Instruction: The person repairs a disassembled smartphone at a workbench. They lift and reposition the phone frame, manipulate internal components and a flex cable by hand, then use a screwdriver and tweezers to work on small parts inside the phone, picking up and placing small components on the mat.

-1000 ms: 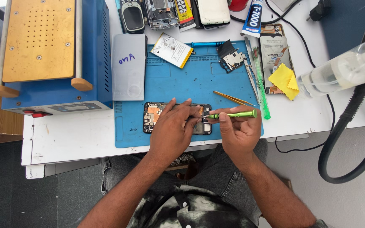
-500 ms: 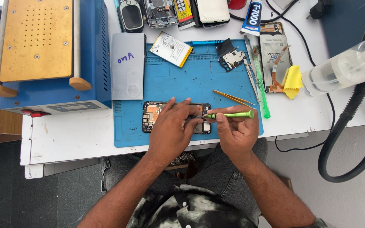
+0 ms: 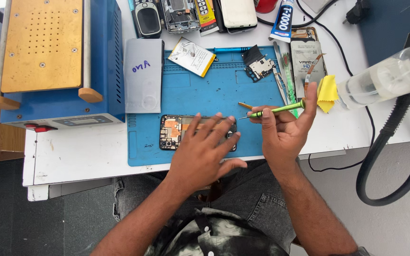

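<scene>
Lifted now, compared with half a second ago: right hand (image 3: 285, 132) raised off the opened phone (image 3: 198, 132), palm turned up and fingers spread loose, green screwdriver (image 3: 274, 111) pinched only between thumb and forefinger, tip hanging in the air to the right of the phone's edge instead of pressed down into it. Spread wider too: left hand (image 3: 202, 151), open and flat, fingertips resting on the phone's right half, gripping nothing. Unmoved across the three frames: the phone itself, lying face down with its back off, copper shield and board showing at its left end, near the front edge of the blue mat (image 3: 205, 90) on the white surface (image 3: 77, 156). Read as a pause between screws rather than a driving stroke, with the tool off the work and the phone merely steadied. Also unchanged farther back: flat battery (image 3: 191, 57) at the mat's top, small black board piece (image 3: 257, 64) to its right, yellow cloth (image 3: 327, 91) past the screwdriver's handle, blue heating machine (image 3: 48, 61) at the left.
</scene>
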`<action>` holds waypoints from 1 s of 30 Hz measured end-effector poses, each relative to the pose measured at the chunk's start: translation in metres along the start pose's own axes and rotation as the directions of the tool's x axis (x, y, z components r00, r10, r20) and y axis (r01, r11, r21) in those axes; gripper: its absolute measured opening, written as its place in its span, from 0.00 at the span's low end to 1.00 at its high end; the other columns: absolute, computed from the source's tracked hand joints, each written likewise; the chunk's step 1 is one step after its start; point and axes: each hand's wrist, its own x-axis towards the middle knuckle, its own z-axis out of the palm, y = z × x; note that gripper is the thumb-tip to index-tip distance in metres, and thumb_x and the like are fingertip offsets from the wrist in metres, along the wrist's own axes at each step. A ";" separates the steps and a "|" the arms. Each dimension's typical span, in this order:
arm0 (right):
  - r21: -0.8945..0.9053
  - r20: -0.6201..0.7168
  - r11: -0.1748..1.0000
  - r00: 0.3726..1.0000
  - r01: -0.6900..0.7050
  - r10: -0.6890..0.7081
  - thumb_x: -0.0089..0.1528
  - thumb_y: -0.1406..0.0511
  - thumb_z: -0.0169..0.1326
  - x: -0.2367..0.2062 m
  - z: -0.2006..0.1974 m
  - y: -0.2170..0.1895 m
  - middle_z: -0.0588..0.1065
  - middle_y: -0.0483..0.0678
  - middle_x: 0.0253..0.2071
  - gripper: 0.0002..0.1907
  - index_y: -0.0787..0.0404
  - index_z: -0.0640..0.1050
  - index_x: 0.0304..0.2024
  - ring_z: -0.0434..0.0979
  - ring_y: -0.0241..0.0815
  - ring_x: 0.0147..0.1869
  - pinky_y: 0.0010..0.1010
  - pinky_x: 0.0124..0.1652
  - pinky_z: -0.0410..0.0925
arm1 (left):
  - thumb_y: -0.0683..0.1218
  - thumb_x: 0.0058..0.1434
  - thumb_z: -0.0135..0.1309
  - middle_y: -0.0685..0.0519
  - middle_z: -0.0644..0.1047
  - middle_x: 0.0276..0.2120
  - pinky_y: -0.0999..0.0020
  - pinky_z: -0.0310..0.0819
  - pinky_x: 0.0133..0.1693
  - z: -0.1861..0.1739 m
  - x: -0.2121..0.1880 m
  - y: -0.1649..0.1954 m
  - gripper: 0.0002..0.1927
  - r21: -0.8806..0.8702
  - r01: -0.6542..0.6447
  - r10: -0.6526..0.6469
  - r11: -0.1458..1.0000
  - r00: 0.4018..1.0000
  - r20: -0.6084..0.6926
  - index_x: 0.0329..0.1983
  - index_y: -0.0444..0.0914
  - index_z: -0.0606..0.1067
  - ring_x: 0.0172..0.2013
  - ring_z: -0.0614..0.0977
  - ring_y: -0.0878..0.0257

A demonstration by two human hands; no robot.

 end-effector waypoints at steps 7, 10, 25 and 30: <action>-0.058 0.011 0.998 1.000 0.018 -0.018 0.79 0.72 0.46 0.001 0.002 0.003 0.81 0.62 0.48 0.38 0.56 0.37 0.80 0.85 0.47 0.54 0.38 0.54 0.83 | 0.65 0.65 0.53 0.48 0.77 0.61 0.39 0.55 0.68 0.008 -0.003 0.002 0.28 0.055 -0.024 0.020 0.998 0.997 0.079 0.58 0.42 0.79 0.65 0.72 0.52; -0.076 0.027 0.996 0.999 0.039 -0.037 0.78 0.73 0.47 0.002 0.004 0.002 0.81 0.62 0.48 0.37 0.56 0.40 0.80 0.85 0.47 0.54 0.37 0.54 0.82 | 0.57 0.69 0.53 0.52 0.77 0.61 0.40 0.54 0.69 0.010 -0.002 0.001 0.20 0.068 -0.009 0.003 0.998 0.997 0.075 0.59 0.45 0.79 0.65 0.73 0.55; -0.084 0.025 0.996 1.000 0.012 -0.010 0.78 0.72 0.47 0.004 0.003 0.000 0.81 0.62 0.48 0.35 0.58 0.42 0.79 0.86 0.47 0.53 0.37 0.53 0.83 | 0.56 0.62 0.59 0.57 0.80 0.57 0.37 0.47 0.68 0.010 0.008 0.000 0.18 -0.168 0.225 -0.204 0.960 0.970 0.132 0.52 0.45 0.82 0.62 0.74 0.59; -0.070 0.006 0.998 1.000 0.001 -0.001 0.78 0.72 0.47 0.004 0.003 0.002 0.81 0.62 0.48 0.35 0.58 0.43 0.79 0.86 0.47 0.53 0.38 0.54 0.83 | 0.55 0.61 0.60 0.58 0.80 0.56 0.40 0.49 0.69 0.009 0.009 -0.003 0.14 -0.203 0.253 -0.218 0.946 0.959 0.181 0.46 0.46 0.84 0.61 0.74 0.58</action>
